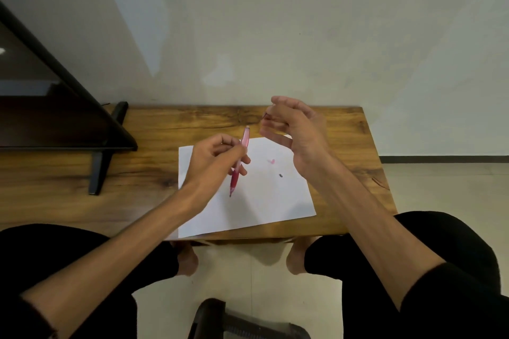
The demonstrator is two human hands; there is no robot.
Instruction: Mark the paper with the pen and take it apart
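The left hand [213, 161] pinches a slim red pen [239, 165] mid-barrel, fingers curled round it. The plastic is translucent, pale at the top end and deep red towards the tip, which points to 6 o'clock just above the paper [264, 201]. That sheet is smooth, white and rectangular, lying skewed on a glossy wooden table [154, 173] with dark grain.

At 1 o'clock from the pen, the right hand [296, 129] hovers raised, fingers bent, thumb and forefinger nipping something tiny and dark, too small to name.

On the paper at 3 o'clock from the pen lie a small pink bit [272, 161] and a dark speck [281, 175], both blurred. A black stand [102, 162] is cut off at 9 o'clock.
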